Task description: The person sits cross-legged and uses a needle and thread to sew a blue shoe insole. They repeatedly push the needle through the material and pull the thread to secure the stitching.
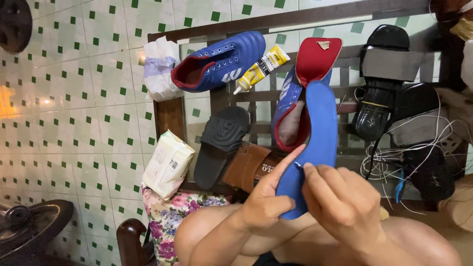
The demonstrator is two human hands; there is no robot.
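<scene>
Two hands meet low in the middle of the frame around a blue insole (315, 133). Our left hand (268, 197) is closed on its lower end, the forefinger stretched up along its left edge. Our right hand (345, 202) pinches the same edge between thumb and fingertips, just beside that forefinger. The insole stands nearly upright, its red-lined top reaching toward the upper middle of the frame, and it lies across the opening of a blue shoe (288, 116) behind it. A second blue shoe (221, 61) rests on its side at upper centre on the slatted wooden table (170, 116), with a yellow glue tube (261, 68) just to its right. A black sandal (221, 143) and a brown one (246, 165) lie below it. Black shoes (382, 79) and tangled white thread (419, 143) fill the right side. A wrapped pale packet (167, 165) sits at the table's left edge, above flowered cloth (170, 216).
</scene>
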